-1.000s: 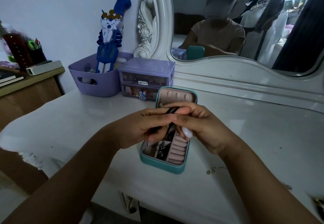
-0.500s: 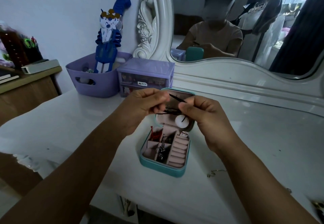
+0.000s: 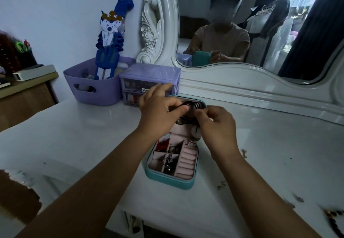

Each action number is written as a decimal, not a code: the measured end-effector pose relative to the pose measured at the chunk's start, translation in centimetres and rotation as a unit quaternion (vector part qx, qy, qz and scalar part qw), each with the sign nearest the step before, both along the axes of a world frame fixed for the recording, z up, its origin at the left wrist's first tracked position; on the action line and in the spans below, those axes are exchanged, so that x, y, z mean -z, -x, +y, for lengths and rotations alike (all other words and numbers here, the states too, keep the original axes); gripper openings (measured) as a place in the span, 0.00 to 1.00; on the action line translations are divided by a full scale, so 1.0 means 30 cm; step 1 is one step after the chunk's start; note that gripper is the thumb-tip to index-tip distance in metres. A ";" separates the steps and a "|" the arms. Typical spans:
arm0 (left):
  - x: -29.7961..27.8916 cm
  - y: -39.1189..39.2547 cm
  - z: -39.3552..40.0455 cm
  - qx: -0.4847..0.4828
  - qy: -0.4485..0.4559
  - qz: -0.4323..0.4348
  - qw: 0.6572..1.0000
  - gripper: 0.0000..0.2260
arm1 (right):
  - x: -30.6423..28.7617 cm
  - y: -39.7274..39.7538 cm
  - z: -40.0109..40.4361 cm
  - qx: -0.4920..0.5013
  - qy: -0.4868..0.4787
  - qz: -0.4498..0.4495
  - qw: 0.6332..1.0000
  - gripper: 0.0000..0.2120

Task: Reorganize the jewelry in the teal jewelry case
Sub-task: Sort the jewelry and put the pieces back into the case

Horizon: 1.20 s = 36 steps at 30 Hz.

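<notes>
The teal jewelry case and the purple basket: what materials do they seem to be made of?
Teal jewelry case: probably faux leather, matte outside with a seam edge; the pink lining looks like soft velvet.
Purple basket: likely moulded plastic, smooth with a slight sheen and a cut-out handle.

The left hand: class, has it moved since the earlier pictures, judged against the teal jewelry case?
Yes. The left hand has moved away from the person, from over the teal jewelry case's tray to its open lid, nearer the purple mini drawer unit.
</notes>
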<state>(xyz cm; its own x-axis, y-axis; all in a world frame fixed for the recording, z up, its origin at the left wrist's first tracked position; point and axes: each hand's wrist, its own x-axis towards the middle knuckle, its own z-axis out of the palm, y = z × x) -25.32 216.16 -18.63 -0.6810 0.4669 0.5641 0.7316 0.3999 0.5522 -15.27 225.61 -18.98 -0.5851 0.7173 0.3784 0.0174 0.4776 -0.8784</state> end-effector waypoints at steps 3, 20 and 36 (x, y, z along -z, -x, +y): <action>0.007 0.009 0.027 0.028 0.021 0.018 0.999 0.08 | 0.001 0.001 -0.011 0.013 0.035 0.014 0.999 0.14; 0.024 0.073 -0.040 0.238 -0.026 -0.019 0.971 0.07 | -0.005 0.006 -0.028 0.023 -0.211 -0.029 0.977 0.14; 0.029 0.046 -0.019 0.108 -0.107 -0.005 0.988 0.09 | -0.011 0.031 0.032 -0.046 -0.165 0.012 0.985 0.06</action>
